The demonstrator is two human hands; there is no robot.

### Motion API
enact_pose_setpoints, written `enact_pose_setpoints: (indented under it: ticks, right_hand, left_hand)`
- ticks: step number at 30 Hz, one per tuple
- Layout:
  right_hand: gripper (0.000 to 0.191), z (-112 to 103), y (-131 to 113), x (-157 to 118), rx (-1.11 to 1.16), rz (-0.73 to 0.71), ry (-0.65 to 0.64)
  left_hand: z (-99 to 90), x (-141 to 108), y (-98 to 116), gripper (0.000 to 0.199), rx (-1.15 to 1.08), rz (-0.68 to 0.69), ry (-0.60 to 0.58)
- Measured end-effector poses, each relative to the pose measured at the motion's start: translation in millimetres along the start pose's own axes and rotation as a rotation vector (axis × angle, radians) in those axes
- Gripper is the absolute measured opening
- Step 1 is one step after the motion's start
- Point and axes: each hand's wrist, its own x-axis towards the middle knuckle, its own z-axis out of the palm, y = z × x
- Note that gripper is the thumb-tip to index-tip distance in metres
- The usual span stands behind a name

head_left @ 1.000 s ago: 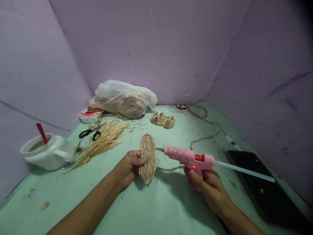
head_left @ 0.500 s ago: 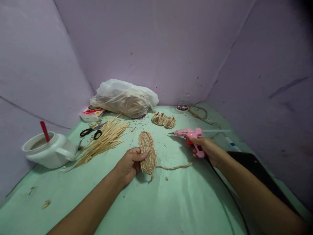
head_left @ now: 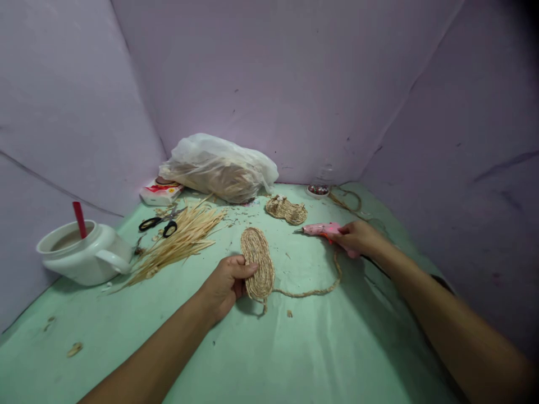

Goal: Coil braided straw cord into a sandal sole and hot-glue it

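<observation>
My left hand [head_left: 229, 285] pinches a sole-shaped coil of braided straw [head_left: 257, 255] by its left edge, thumb on top. From the coil's lower end a loose straw braid [head_left: 309, 293] curves right across the table toward the glue gun. My right hand [head_left: 357, 238] is closed on a pink hot glue gun [head_left: 322, 229], which is tipped low over the table with its nozzle to the left. My fingers partly cover its grip. Behind the nozzle lies a second braided piece [head_left: 287, 210], shaped like a small slipper, with a white bit on it.
Scissors [head_left: 170, 228] and a bundle of straw strips [head_left: 181, 238] lie on the left, near a white pot [head_left: 90, 261] holding a red-handled tool [head_left: 79, 219]. A plastic bag [head_left: 227, 168] and a bead container [head_left: 319, 191] stand by the back wall.
My right hand has turned and lowered the glue gun, and the hand now covers more of its rear. More of the loose braid shows. My left hand still grips the coil.
</observation>
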Motion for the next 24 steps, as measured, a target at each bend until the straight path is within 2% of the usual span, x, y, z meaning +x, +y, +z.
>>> enact_pose_setpoints:
  ticks: [3,5,7,9,11,13,17,24]
  right_hand:
    - [0.022,1,-9,-13,-0.154,-0.083,0.138]
    - [0.011,8,-18,-32,-0.194,-0.152,0.206]
    - [0.016,23,-27,-58,-0.161,-0.255,0.202]
    - [0.021,43,-35,-87,0.079,-0.451,0.083]
    - [0.026,66,-38,-114,0.266,-0.478,-0.09]
    - [0.028,87,-38,-133,0.362,-0.474,-0.182]
    - [0.027,111,-32,-142,0.379,-0.513,-0.159]
    - [0.014,120,-29,-139,0.311,-0.651,-0.023]
  left_hand:
    - [0.4,0,0,0.01,-0.012,-0.001,0.017]
    - [-0.1,1,0,0.009,-0.028,0.007,0.032]
    - [-0.8,1,0,0.009,-0.043,0.02,0.042]
    - [-1.2,2,0,0.01,-0.054,0.033,0.048]
    - [-0.9,3,-1,0.011,-0.053,0.056,0.039]
    - [-0.3,4,-2,0.014,-0.046,0.088,0.025]
    - [0.6,4,-4,0.022,-0.028,0.121,0.023]
    - [1.6,0,-4,0.031,0.014,0.167,0.055]
